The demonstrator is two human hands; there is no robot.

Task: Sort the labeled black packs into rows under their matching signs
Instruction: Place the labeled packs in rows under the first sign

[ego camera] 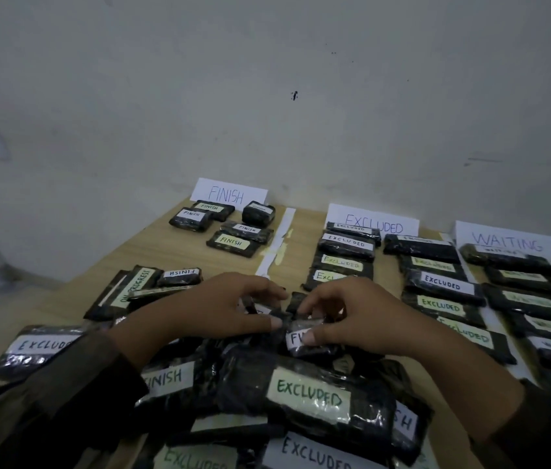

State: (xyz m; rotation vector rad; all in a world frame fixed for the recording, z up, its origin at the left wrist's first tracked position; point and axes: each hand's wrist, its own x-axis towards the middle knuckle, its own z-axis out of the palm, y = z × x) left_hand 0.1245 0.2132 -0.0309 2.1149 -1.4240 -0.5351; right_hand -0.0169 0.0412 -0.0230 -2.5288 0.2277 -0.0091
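A heap of black packs (304, 397) with EXCLUDED and FINISH labels lies at the table's near edge. My left hand (219, 306) and my right hand (345, 316) meet over its far side. Both pinch a small black pack (301, 338) whose white label starts with "FI". Against the wall stand three white signs: FINISH (228, 193), EXCLUDED (374, 222) and WAITING (507, 240). Several FINISH packs (230, 242) lie under the first sign. Two rows of EXCLUDED packs (443, 284) run under the second, and WAITING packs (534, 301) under the third.
A white tape strip (277, 245) divides the FINISH area from the EXCLUDED area on the wooden table (165, 255). An ON PROGRESS pack (131, 289) and a loose FINISH pack (181, 275) lie at left. An EXCLUDED pack (37, 350) sits near the left edge.
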